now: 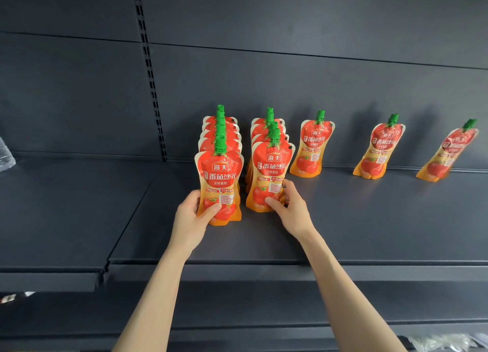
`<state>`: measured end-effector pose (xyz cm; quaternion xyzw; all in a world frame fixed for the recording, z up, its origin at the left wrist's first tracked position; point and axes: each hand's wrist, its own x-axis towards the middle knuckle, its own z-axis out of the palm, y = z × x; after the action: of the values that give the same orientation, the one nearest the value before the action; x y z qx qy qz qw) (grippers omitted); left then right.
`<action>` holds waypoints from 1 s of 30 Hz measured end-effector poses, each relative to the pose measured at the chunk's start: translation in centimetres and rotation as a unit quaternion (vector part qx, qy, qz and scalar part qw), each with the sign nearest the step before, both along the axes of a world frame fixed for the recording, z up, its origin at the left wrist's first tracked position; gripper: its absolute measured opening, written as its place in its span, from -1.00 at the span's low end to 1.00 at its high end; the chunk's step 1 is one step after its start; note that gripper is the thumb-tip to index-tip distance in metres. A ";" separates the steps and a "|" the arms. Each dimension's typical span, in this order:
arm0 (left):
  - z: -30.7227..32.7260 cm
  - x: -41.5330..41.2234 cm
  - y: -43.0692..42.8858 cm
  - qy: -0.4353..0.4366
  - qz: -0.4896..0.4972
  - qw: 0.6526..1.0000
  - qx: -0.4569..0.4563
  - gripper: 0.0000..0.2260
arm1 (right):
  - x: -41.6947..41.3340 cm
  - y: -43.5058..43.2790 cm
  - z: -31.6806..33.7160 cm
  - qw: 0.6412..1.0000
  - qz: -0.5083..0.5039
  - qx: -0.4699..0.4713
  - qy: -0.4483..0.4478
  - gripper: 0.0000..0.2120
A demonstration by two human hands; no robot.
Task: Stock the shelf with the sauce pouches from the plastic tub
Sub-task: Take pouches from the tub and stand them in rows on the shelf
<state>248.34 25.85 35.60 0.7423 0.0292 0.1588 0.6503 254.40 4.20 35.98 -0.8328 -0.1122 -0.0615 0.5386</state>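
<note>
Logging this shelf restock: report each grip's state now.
Left grip: holds the front tomato sauce pouch of the left row.
Right grip: holds the front tomato sauce pouch of the second row.

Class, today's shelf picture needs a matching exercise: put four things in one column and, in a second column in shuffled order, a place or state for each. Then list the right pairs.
Column one
1. left hand
2. right hand
3. far-right pouch
4. slotted upright

Column two
A. stands tilted, its cap leaning to the right
B. grips the front pouch of the second row
C. runs up the back panel, left of all the pouches
D. grips the front pouch of the left-most row

Pairs: 1-D, 2-B, 3-A, 4-C
</note>
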 end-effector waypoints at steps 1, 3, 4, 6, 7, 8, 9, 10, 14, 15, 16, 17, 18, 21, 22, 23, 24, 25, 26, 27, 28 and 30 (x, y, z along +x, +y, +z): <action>0.0 0.0 0.0 0.000 0.002 1.000 0.001 -0.77 | 0.0 0.0 0.0 1.000 0.001 0.001 0.002 -0.52; 0.1 -0.1 -0.1 0.002 0.002 1.000 0.000 -0.77 | 0.0 -0.1 0.0 1.000 0.001 0.002 0.004 -0.52; 0.1 -0.1 -0.1 0.003 0.002 1.000 -0.002 -0.77 | 0.0 -0.1 0.0 1.000 0.001 0.002 0.005 -0.52; 0.2 -0.1 -0.1 0.004 0.005 1.000 0.001 -0.75 | -0.1 -0.1 0.0 1.000 0.000 0.001 0.005 -0.52; 0.2 -0.1 -0.1 0.004 0.006 1.000 0.004 -0.75 | -0.1 -0.1 0.1 1.000 -0.001 0.000 0.005 -0.53; 0.2 -0.2 -0.1 0.003 0.007 1.000 0.007 -0.75 | -0.2 -0.1 0.1 1.000 -0.003 -0.001 0.005 -0.53; 0.2 -0.2 -0.1 0.001 0.009 1.000 0.008 -0.75 | -0.2 -0.1 0.1 1.000 -0.005 -0.002 0.004 -0.53; 0.2 -0.3 -0.1 0.000 0.010 1.000 0.010 -0.75 | -0.2 0.0 0.1 1.000 -0.008 -0.005 0.004 -0.53; 0.1 -0.7 -0.2 -0.005 0.023 0.999 0.048 -0.69 | -0.5 0.2 0.0 0.999 -0.033 -0.031 0.001 -0.50; 0.0 -0.8 -0.3 -0.009 0.033 0.998 0.056 -0.68 | -0.5 0.1 0.0 0.998 -0.041 -0.041 0.001 -0.49; 0.0 -0.9 -0.3 -0.014 0.045 0.997 0.060 -0.69 | -0.6 0.1 0.0 0.997 -0.049 -0.054 0.000 -0.49; 0.0 -1.1 -0.2 -0.017 0.058 0.996 0.063 -0.70 | -0.7 0.1 0.0 0.996 -0.059 -0.064 -0.001 -0.48; -0.1 -1.2 -0.2 -0.018 0.071 0.995 0.069 -0.71 | -0.9 0.0 0.0 0.995 -0.070 -0.069 -0.004 -0.46; -0.3 -2.1 -0.3 -0.018 0.111 0.987 0.116 -0.67 | -1.8 -0.2 0.1 0.991 -0.114 -0.067 -0.018 -0.45; -0.4 -2.5 -0.5 -0.021 0.128 0.983 0.133 -0.67 | -2.3 -0.4 0.1 0.990 -0.124 -0.069 -0.027 -0.48; -0.4 -3.0 -0.7 -0.026 0.141 0.978 0.149 -0.68 | -2.8 -0.6 0.2 0.988 -0.130 -0.074 -0.037 -0.51; -0.3 -3.5 -1.0 -0.032 0.148 0.975 0.165 -0.69 | -3.5 -0.8 0.3 0.987 -0.135 -0.079 -0.046 -0.55; -0.2 -4.1 -1.3 -0.041 0.148 0.972 0.179 -0.71 | -4.2 -1.1 0.4 0.986 -0.139 -0.079 -0.054 -0.59; 0.0 -4.7 -1.8 -0.051 0.141 0.970 0.189 -0.73 | -4.9 -1.5 0.6 0.985 -0.145 -0.074 -0.062 -0.63; 0.2 -5.2 -2.4 -0.063 0.129 0.970 0.195 -0.75 | -5.8 -1.9 0.8 0.984 -0.151 -0.066 -0.067 -0.66; 0.4 -5.7 -2.9 -0.074 0.114 0.971 0.198 -0.76 | -6.6 -2.2 1.0 0.984 -0.155 -0.058 -0.071 -0.70; 1.2 -6.6 -4.6 -0.094 0.075 0.973 0.198 -0.78 | -8.4 -3.3 1.6 0.982 -0.164 -0.044 -0.080 -0.76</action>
<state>241.73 21.26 36.80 0.8338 -0.0085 0.2791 0.4763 246.02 0.87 37.60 -0.8551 -0.0195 -0.2107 0.4733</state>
